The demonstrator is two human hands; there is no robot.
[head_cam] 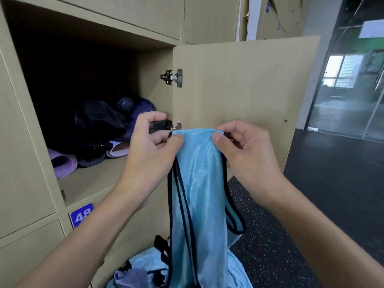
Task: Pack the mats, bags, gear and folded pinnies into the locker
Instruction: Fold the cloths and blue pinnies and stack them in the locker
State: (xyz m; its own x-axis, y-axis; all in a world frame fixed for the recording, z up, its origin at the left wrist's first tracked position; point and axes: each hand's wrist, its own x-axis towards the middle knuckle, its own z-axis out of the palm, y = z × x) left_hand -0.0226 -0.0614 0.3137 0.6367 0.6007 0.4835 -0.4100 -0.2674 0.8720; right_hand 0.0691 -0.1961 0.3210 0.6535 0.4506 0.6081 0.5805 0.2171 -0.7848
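Left hand (153,140) and right hand (243,146) each pinch the top edge of a light-blue pinny (197,183) between thumb and curled fingers. The garment hangs straight down between the forearms, its dark trim showing. It is held outside the locker (93,183), in front of the hinge side of the open door (239,84). Inside, rolled purple mats (63,163) lie at the left beneath black bags (99,119). More blue pinnies (145,265) lie heaped below, near number plate 48 (81,215).
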